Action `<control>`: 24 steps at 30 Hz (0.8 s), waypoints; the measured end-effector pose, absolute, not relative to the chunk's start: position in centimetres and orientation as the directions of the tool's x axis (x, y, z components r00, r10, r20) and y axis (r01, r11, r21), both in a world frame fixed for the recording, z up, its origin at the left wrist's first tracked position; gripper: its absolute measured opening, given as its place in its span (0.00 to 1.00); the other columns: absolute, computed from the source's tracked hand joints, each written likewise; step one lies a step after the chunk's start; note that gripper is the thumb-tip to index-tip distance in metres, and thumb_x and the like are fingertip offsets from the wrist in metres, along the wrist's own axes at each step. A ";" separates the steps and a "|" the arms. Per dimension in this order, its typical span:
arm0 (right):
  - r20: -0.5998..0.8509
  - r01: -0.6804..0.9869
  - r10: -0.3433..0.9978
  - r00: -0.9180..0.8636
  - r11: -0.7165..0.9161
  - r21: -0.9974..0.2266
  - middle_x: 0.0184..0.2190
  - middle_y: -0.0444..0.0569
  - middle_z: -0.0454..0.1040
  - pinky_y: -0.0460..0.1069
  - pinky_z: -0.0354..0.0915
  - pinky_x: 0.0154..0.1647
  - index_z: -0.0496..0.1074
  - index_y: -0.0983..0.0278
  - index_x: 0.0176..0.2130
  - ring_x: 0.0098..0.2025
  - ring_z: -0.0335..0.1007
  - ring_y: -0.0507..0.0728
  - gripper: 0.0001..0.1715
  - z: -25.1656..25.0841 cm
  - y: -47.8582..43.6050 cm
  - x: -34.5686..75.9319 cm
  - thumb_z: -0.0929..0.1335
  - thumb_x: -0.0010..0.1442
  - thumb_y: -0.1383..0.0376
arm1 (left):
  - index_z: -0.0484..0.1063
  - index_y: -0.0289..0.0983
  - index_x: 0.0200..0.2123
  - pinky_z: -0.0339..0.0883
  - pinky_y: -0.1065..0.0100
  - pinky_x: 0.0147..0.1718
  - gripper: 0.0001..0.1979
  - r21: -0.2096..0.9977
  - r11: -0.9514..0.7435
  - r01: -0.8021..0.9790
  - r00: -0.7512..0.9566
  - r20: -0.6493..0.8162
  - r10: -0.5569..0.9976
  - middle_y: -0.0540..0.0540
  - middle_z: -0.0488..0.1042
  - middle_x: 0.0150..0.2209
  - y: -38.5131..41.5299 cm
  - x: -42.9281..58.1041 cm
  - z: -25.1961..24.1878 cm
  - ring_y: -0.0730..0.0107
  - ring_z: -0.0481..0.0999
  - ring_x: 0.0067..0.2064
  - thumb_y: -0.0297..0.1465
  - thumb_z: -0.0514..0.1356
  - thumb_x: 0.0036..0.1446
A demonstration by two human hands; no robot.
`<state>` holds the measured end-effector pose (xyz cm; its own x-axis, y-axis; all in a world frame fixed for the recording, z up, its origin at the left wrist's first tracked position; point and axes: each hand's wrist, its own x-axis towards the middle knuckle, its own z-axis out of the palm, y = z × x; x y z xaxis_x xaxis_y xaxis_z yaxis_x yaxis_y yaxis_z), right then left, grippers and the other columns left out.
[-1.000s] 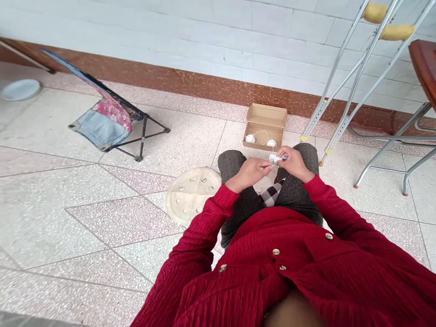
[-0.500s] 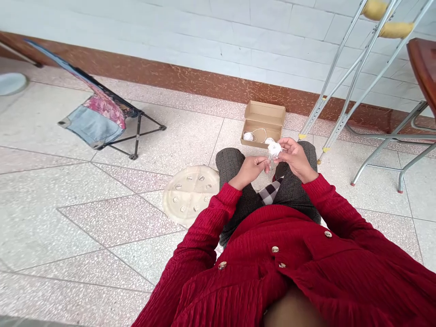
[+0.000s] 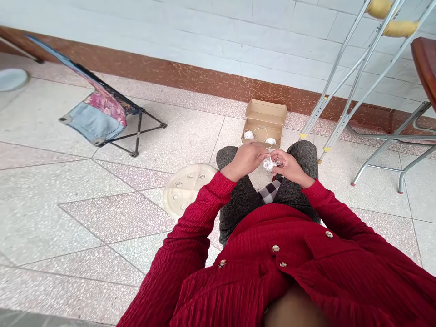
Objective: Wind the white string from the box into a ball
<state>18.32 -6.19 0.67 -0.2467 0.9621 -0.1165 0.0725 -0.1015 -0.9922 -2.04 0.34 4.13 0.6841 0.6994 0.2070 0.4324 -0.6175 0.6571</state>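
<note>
Over my lap, my right hand (image 3: 290,167) grips a small, bunched piece of white yarn work (image 3: 269,165) with its fingertips. My left hand (image 3: 248,158) reaches across from the other side, its thumb and fingers pinched at the top of that piece, seemingly on the yarn; the exact grip is hidden. Just beyond my hands stands an open cardboard box (image 3: 265,111) on the floor. Inside it lie a ball of white yarn (image 3: 249,135) at the left and another white yarn ball (image 3: 270,141) at the right, with a loose strand curving between them.
A round cream disc with holes (image 3: 180,186) lies on the floor left of my legs. Farther left is a folding chair (image 3: 98,118). Metal crutches (image 3: 344,109) lean on the wall at right, beside a metal-legged chair (image 3: 391,136).
My left hand has risen, now above the yarn piece. My right hand has lowered the piece toward my lap, uncovering the right yarn ball in the box.
</note>
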 end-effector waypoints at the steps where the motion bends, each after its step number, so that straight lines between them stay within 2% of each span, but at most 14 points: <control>1: -0.140 -0.019 0.953 -0.270 -0.151 -0.988 0.40 0.43 0.72 0.50 0.76 0.30 0.71 0.56 0.49 0.35 0.71 0.54 0.29 1.2 -6.4 18.4 0.77 0.47 0.65 | 0.80 0.37 0.33 0.67 0.58 0.55 0.12 0.716 -0.572 0.400 0.668 0.200 0.717 0.46 0.83 0.34 0.6 -2.0 4.0 0.64 0.78 0.38 0.33 0.59 0.66; 4: -0.162 -0.181 0.940 -0.300 -0.223 -0.958 0.41 0.44 0.75 0.52 0.79 0.33 0.69 0.53 0.55 0.36 0.74 0.56 0.38 2.6 -6.8 18.5 0.81 0.46 0.60 | 0.80 0.36 0.33 0.68 0.67 0.40 0.15 0.873 -0.380 0.306 0.614 0.124 0.779 0.47 0.82 0.33 0.8 -1.5 2.9 0.66 0.77 0.35 0.36 0.58 0.67; 6: -0.160 -0.226 0.948 -0.274 -0.225 -0.948 0.42 0.45 0.76 0.53 0.79 0.36 0.70 0.52 0.57 0.37 0.75 0.56 0.41 3.2 -6.7 18.4 0.82 0.46 0.58 | 0.79 0.34 0.30 0.65 0.70 0.35 0.16 0.915 -0.278 0.292 0.581 0.061 0.812 0.48 0.80 0.29 0.5 -1.1 1.9 0.69 0.75 0.32 0.36 0.58 0.66; 10: -0.137 -0.232 0.983 -0.123 -0.163 -0.959 0.44 0.46 0.76 0.54 0.79 0.38 0.73 0.55 0.51 0.37 0.75 0.56 0.34 3.3 -5.7 18.1 0.81 0.46 0.53 | 0.76 0.34 0.24 0.61 0.71 0.32 0.19 0.925 -0.206 0.319 0.588 -0.022 0.809 0.51 0.76 0.24 -1.1 -0.5 0.3 0.73 0.71 0.28 0.36 0.58 0.66; 13: -0.103 -0.170 0.995 0.000 -0.101 -0.980 0.42 0.45 0.75 0.52 0.77 0.35 0.73 0.57 0.47 0.36 0.73 0.55 0.29 2.5 -4.3 18.3 0.80 0.48 0.53 | 0.75 0.35 0.24 0.61 0.71 0.33 0.20 0.904 -0.237 0.355 0.624 -0.040 0.781 0.50 0.75 0.25 -2.7 -0.9 0.0 0.73 0.70 0.28 0.36 0.57 0.67; 16: -0.062 -0.049 0.995 0.083 -0.058 -0.997 0.38 0.46 0.72 0.48 0.70 0.25 0.72 0.59 0.43 0.35 0.69 0.55 0.27 0.9 -3.2 18.6 0.79 0.45 0.56 | 0.74 0.35 0.25 0.61 0.69 0.33 0.20 0.826 -0.347 0.445 0.646 -0.027 0.763 0.50 0.75 0.25 -3.6 -1.7 0.6 0.71 0.71 0.28 0.35 0.55 0.69; 18: -0.056 0.047 0.993 0.100 -0.061 -0.997 0.36 0.45 0.70 0.47 0.66 0.21 0.72 0.60 0.42 0.33 0.66 0.54 0.25 -0.2 -2.9 18.6 0.77 0.44 0.59 | 0.75 0.36 0.27 0.65 0.66 0.38 0.18 0.713 -0.478 0.513 0.664 0.024 0.748 0.47 0.76 0.27 -3.7 -2.1 1.5 0.68 0.73 0.31 0.33 0.55 0.69; 20: -0.031 0.162 0.995 0.097 -0.046 -0.986 0.39 0.46 0.69 0.47 0.66 0.22 0.73 0.61 0.41 0.33 0.66 0.54 0.21 -1.2 -2.9 18.3 0.74 0.45 0.61 | 0.77 0.36 0.29 0.68 0.61 0.48 0.16 0.562 -0.617 0.551 0.701 0.090 0.707 0.45 0.78 0.29 -3.5 -2.0 2.5 0.64 0.75 0.34 0.31 0.56 0.68; 22: 0.015 0.284 0.996 0.084 -0.009 -0.959 0.43 0.47 0.70 0.48 0.69 0.27 0.74 0.61 0.39 0.34 0.66 0.53 0.17 -2.0 -3.3 17.9 0.72 0.46 0.65 | 0.78 0.35 0.30 0.65 0.53 0.57 0.15 0.422 -0.720 0.550 0.747 0.137 0.651 0.43 0.79 0.30 -3.1 -1.7 3.5 0.62 0.76 0.35 0.29 0.56 0.68; 24: 0.033 0.355 0.997 0.065 0.007 -0.935 0.41 0.46 0.72 0.49 0.70 0.31 0.74 0.61 0.38 0.33 0.66 0.52 0.16 -2.5 -3.8 17.5 0.71 0.45 0.69 | 0.78 0.35 0.29 0.62 0.49 0.62 0.15 0.323 -0.785 0.529 0.787 0.160 0.596 0.42 0.78 0.29 -2.4 -1.3 4.3 0.61 0.77 0.35 0.27 0.56 0.67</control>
